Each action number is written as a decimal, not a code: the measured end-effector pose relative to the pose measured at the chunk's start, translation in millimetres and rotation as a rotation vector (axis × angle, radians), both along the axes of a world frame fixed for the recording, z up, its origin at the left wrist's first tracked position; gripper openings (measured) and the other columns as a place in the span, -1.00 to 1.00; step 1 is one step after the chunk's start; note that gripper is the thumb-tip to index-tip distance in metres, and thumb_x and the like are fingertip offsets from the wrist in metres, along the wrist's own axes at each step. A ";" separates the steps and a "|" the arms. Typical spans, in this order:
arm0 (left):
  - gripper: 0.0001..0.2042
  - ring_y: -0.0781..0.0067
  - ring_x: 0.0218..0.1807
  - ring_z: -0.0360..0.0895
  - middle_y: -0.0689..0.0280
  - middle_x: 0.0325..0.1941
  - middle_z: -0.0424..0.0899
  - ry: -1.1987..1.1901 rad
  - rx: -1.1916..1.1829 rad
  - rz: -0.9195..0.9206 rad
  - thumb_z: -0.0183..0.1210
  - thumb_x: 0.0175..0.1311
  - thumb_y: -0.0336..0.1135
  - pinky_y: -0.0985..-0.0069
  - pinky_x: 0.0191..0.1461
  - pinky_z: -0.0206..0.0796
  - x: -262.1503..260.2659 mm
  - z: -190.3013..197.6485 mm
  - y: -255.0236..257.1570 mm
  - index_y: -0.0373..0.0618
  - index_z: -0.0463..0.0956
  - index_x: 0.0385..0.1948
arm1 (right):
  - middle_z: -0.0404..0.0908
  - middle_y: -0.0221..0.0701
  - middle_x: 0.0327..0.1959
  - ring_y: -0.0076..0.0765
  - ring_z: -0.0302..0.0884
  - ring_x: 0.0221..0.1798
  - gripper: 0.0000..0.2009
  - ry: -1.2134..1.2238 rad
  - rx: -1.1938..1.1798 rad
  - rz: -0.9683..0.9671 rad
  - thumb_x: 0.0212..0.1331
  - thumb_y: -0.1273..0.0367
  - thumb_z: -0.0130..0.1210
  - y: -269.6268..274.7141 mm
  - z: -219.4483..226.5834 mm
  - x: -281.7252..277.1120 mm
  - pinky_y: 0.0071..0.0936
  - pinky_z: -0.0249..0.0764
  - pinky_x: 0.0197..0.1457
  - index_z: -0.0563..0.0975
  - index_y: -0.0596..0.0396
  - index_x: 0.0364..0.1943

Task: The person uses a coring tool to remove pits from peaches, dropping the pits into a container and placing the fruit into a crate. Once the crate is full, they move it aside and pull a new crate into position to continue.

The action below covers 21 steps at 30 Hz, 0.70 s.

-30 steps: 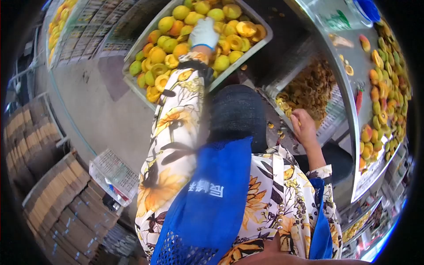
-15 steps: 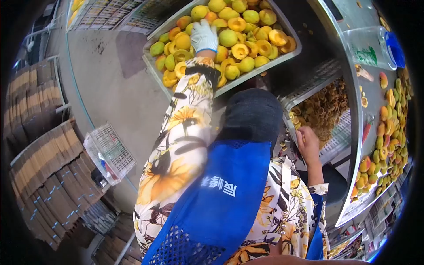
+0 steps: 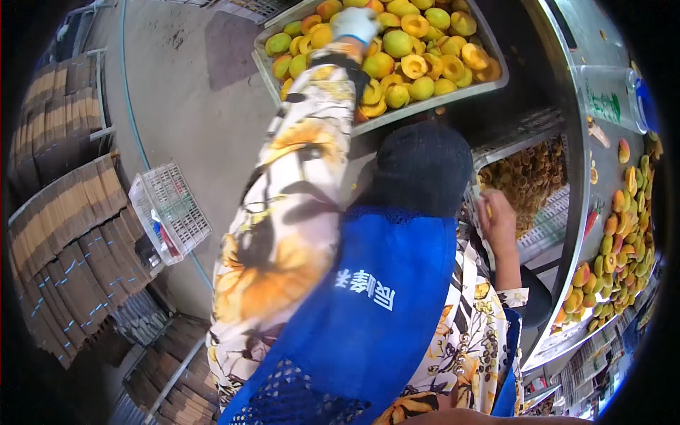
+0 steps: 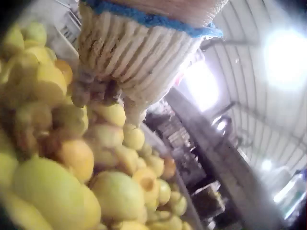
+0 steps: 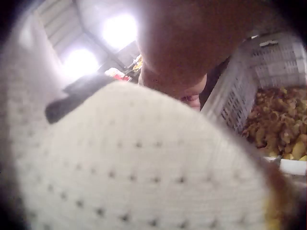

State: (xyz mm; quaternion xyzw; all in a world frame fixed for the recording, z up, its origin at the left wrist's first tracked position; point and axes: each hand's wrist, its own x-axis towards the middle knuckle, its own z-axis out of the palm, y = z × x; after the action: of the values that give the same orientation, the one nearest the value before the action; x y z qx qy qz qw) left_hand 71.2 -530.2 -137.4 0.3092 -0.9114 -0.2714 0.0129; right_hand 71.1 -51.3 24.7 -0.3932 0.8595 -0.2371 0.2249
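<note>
The left hand [image 3: 356, 25], in a white glove with a blue cuff, is down among green, yellow and orange fruit [image 3: 397, 43] in a pale crate [image 3: 425, 106]. Its fingers are blurred in the head view; in the left wrist view the glove [image 4: 136, 52] hangs over the fruit [image 4: 117, 194], its fingertips hard to make out. Some fruit are halved, with hollows showing. The bare right hand [image 3: 499, 221] has curled fingers and pinches a small yellow piece [image 3: 489, 211], close beside a lower crate [image 3: 480, 160]. In the right wrist view pale sleeve cloth covers much of the picture.
Brown, shrivelled pieces [image 3: 528, 180] fill the lower crate. On the metal table at the right lie many fruit [image 3: 623, 241], a red-handled tool [image 3: 592, 221] and a clear container with a blue lid [image 3: 610, 95]. Cardboard stacks [image 3: 71, 212] and a white basket [image 3: 173, 212] stand at the left.
The head view has shifted, moving the fruit crate up and right in the picture. Over the past second the gloved left hand has moved leftward across the fruit. The right hand stays beside the lower crate.
</note>
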 end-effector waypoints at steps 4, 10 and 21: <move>-0.69 0.21 -0.10 0.56 0.13 -0.19 0.63 0.411 -0.009 0.244 0.10 0.10 -0.14 0.39 -0.01 0.35 92.3 69.0 -12.8 -0.07 0.56 -0.17 | 0.56 -0.25 -0.19 -0.27 0.56 -0.16 -0.75 -0.036 -0.050 -0.252 0.12 0.50 0.07 40.3 1.0 -6.1 -0.46 0.46 -0.11 0.46 0.08 -0.07; -0.74 0.29 -0.16 0.58 0.13 -0.24 0.65 0.195 -0.110 0.612 0.15 0.11 -0.21 0.47 -0.03 0.34 246.0 97.2 13.5 -0.16 0.59 -0.25 | 0.57 -0.30 -0.13 -0.44 0.54 -0.10 -0.70 0.040 -0.146 -0.419 0.20 0.48 0.03 90.9 12.8 -19.3 -0.51 0.45 -0.05 0.44 0.12 0.03; -0.78 0.10 -0.18 0.55 0.18 -0.18 0.59 0.021 -0.257 0.408 0.16 0.06 -0.18 0.33 -0.08 0.39 215.0 54.5 111.7 0.05 0.60 -0.26 | 0.53 -0.26 -0.10 -0.43 0.51 -0.11 -0.69 0.167 -0.325 -0.584 0.24 0.50 -0.03 110.8 46.6 -28.8 -0.53 0.49 -0.06 0.37 0.22 0.07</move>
State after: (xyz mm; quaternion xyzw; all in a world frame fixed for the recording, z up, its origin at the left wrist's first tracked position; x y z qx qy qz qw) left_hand 286.2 -418.4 -82.9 0.4799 -0.8569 -0.1480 0.1161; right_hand 42.3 59.5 71.3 -0.1791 0.9021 -0.3924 0.0106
